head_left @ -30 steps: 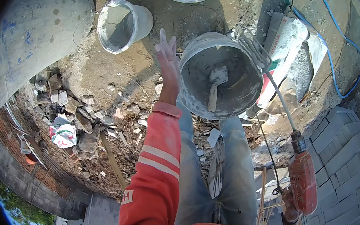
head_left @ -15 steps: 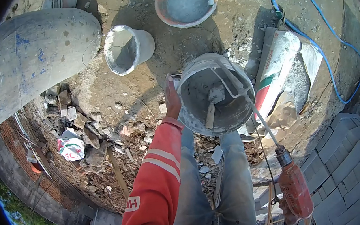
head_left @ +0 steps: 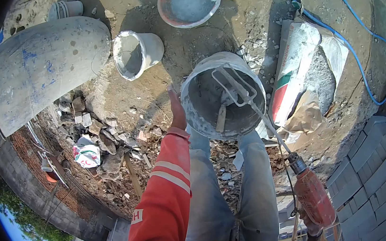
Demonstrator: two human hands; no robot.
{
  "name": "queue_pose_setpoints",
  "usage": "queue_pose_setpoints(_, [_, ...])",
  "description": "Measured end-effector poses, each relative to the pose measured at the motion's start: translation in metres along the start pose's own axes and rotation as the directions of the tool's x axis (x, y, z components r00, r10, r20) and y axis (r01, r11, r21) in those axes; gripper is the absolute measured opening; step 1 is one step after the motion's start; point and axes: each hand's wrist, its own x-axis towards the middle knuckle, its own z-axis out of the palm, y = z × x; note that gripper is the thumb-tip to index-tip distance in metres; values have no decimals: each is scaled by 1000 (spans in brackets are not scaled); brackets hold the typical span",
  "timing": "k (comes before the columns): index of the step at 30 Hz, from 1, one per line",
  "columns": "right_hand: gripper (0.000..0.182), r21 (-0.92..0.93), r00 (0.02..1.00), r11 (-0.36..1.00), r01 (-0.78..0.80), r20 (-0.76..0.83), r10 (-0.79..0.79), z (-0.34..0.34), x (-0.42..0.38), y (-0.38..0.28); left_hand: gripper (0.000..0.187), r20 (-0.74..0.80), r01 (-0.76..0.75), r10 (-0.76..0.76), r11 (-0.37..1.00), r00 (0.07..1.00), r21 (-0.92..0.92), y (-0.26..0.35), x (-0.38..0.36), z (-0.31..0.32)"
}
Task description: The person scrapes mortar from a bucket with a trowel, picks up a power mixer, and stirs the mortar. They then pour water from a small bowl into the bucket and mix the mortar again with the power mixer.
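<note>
A grey, mortar-crusted bucket [head_left: 199, 130] stands tilted toward me, in front of my legs. Inside it lies a trowel [head_left: 221, 118] with a wooden-looking handle. My left hand [head_left: 177, 109] is at the bucket's left side, fingers stretched out and thumb side up, holding nothing. At the lower right, my right hand [head_left: 311, 225] is wrapped round the grip of a red power drill [head_left: 313, 197]. From its chuck a long shaft runs up to a mixing paddle [head_left: 234, 86], whose wire loop overlaps the bucket's mouth.
Beyond stand a whitish bucket [head_left: 152, 48] and a round tub [head_left: 163, 9] of cloudy water. An opened cement bag [head_left: 289, 83] lies right, beside a blue hose [head_left: 363, 67]. Stacked grey blocks [head_left: 370, 171] are lower right; rubble [head_left: 104, 135] and a large concrete cylinder [head_left: 48, 65] are left.
My left hand has come off the bucket's rim with its fingers extended. The mixing paddle has shifted left over the bucket's mouth, and the view has shifted slightly.
</note>
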Motion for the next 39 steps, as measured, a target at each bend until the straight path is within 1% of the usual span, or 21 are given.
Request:
queue_pose_setpoints(2, [36,-28,1000,999,22,16,-21,-9,6,0,87,-39,-267,273,957,961,116,25,-8,15])
queue_pose_setpoints(6, [35,-154,989,980,129,90,-116,-30,26,-4,82,-135,-266,318,915,938,305,91,-57,73])
queue_pose_setpoints(7, [35,-196,983,966,168,111,-148,-33,30,-5,83,-10,-257,258,964,966,70,94,-46,66])
queue_pose_setpoints(9, [35,-280,961,924,262,166,-222,-36,47,-8,85,259,-110,216,922,941,-370,110,-38,59])
queue_pose_setpoints(10, [34,-299,951,908,294,186,-247,-33,56,-10,85,251,-123,224,924,942,-362,118,-45,62])
queue_pose_setpoints(11, [34,-286,948,910,300,190,-253,-27,67,-10,90,441,12,252,858,861,-514,123,-50,67])
queue_pose_setpoints(12, [33,-143,956,959,245,202,-214,-17,86,-12,96,602,182,307,768,737,-615,131,-58,76])
queue_pose_setpoints(13, [32,-1,960,983,182,217,-178,-7,108,-17,96,602,174,312,771,735,-612,137,-61,82])
queue_pose_setpoints(17, [20,-114,922,936,332,249,-297,51,206,-60,95,647,156,312,814,696,-560,151,-49,93])
queue_pose_setpoints(20, [22,-204,877,873,444,301,-375,81,264,-69,78,421,74,95,927,902,-367,161,-25,88])
queue_pose_setpoints(21, [24,-211,871,871,444,330,-364,82,272,-83,78,425,74,93,929,900,-361,167,-13,83])
queue_pose_setpoints(22, [28,-319,881,844,432,351,-318,78,276,-101,74,352,34,42,977,935,-209,172,-1,78])
queue_pose_setpoints(23, [28,-330,886,845,422,347,-307,79,276,-107,71,273,15,-1,999,962,-49,175,11,75])
queue_pose_setpoints(25, [29,-456,847,715,530,235,-477,83,277,-122,68,267,-8,-5,999,964,48,188,44,69])
queue_pose_setpoints(27, [27,-513,874,709,483,229,-429,86,270,-124,68,181,-49,-23,923,983,382,193,81,55])
queue_pose_setpoints(28, [28,-494,892,744,449,197,-408,91,266,-120,63,156,-50,-23,894,987,446,199,93,49])
queue_pose_setpoints(33, [32,-484,929,799,358,100,-355,141,222,-141,46,214,-87,-43,822,976,563,232,144,14])
queue_pose_setpoints(35, [31,-491,942,809,323,82,-326,162,215,-153,44,411,-264,-70,668,909,696,243,151,6])
queue_pose_setpoints(36, [33,-518,936,788,331,76,-343,172,220,-161,44,423,-262,-90,663,902,701,245,142,9])
queue_pose_setpoints(38, [38,-584,926,735,344,83,-368,179,236,-171,46,586,-218,-434,645,684,732,241,105,10])
queue_pose_setpoints(39, [40,-619,921,702,352,95,-377,181,249,-173,46,613,-204,-537,633,579,747,231,85,11])
